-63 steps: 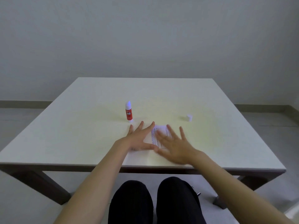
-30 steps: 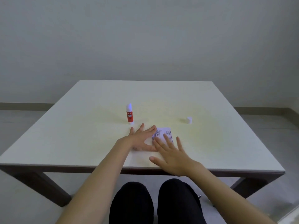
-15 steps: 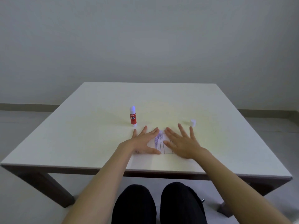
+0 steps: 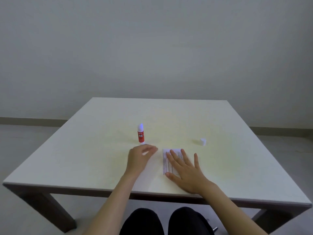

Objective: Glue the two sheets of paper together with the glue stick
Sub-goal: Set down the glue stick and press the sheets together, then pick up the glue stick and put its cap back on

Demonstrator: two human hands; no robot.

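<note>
A: Where are the sheets now?

B: Low in the frame, just right of centre. The printed sheet (image 4: 171,160) lies flat on the surface (image 4: 101,158), with the right hand (image 4: 185,170) spread on top of it, fingers (image 4: 174,156) wide and flat, gripping nothing. A plain white sheet seems to lie beside it on the left, but it blends into the tabletop, so I cannot be sure of its edges.

A: And the left hand (image 4: 139,157)?

B: Left of the sheet, blurred, fingers loosely curled and holding nothing. The glue stick (image 4: 140,134) stands upright just above it, uncapped; its cap (image 4: 202,142) sits well apart, to the right.

A: How will these handle?

B: The paper looks light, limp and likely to slide, so I'd pin it with a flat palm and lift only by a corner. The stick looks rigid and light, probably easy to tip; best taken around the red barrel.
</note>
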